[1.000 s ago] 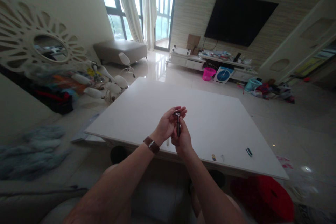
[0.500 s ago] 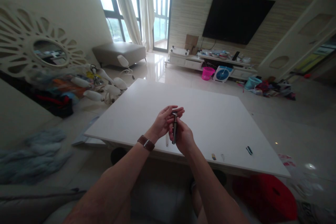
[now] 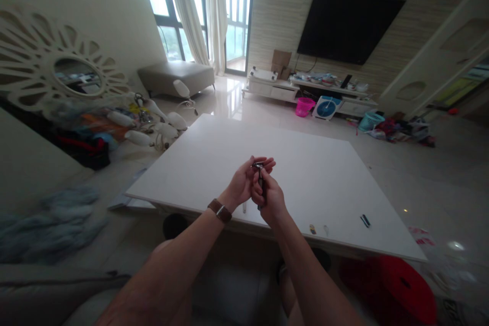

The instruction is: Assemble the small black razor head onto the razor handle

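Note:
Both hands meet over the near part of a white table (image 3: pixel 305 173). My right hand (image 3: pixel 270 197) is wrapped round the handle of a dark metal razor (image 3: pixel 259 169) held upright. My left hand (image 3: pixel 244 182), with a brown watch strap on its wrist, pinches the razor's head with its fingertips. A thin white stick (image 3: pixel 244 207) lies on the table just below the hands.
Near the table's front edge lie a small dark piece (image 3: pixel 364 220) and two tiny bits (image 3: pixel 312 228). A red stool (image 3: pixel 397 285) stands at the lower right. Lamp parts (image 3: pixel 153 127) and clutter lie on the floor to the left, a pink basket (image 3: pixel 304 107) by the TV stand.
The razor has been turned more upright and lifted slightly between the hands. The view shifted a little.

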Demonstrator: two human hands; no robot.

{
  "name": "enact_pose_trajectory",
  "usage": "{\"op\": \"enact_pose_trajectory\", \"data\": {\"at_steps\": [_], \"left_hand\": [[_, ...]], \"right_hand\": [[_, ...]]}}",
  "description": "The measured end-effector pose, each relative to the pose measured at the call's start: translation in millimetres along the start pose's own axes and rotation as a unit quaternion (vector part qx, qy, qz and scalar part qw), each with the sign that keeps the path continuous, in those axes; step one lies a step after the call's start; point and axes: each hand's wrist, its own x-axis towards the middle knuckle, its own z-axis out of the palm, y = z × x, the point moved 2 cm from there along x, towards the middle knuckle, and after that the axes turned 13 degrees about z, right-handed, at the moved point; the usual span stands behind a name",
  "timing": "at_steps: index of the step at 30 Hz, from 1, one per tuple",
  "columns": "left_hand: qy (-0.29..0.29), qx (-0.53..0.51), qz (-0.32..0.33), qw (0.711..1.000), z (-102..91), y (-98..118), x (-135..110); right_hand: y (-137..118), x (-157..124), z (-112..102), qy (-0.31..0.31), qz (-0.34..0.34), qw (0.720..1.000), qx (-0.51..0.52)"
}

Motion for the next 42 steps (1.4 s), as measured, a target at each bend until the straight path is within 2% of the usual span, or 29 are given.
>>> {"op": "enact_pose_trajectory", "data": {"at_steps": [6,13,22,29,42], "left_hand": [[0.007,0.003,0.011,1.000,-1.0,-1.3,1.1],[-0.019,0.036,0.059,0.997,-3.0,-1.2,0.7],[0.022,0.024,0.059,0.998,-4.0,-3.9,1.5],[0.024,0.017,0.065,0.997,-4.3,-5.1,2.8],[0.037,0.017,0.062,0.997,0.7,-0.9,1.1]], "right_hand": [[1.1,0.9,-1.2,0.010,-0.019,1.000,-0.001],[1.8,0.3,0.2,0.003,-0.009,1.000,0.012],[1.4,1.0,0.5,0.006,0.008,1.000,0.004],[1.4,3.5,-0.9,0.016,-0.015,1.000,-0.003],[2.7,1.8,-0.8,0.024,-0.012,1.000,-0.017]]}}
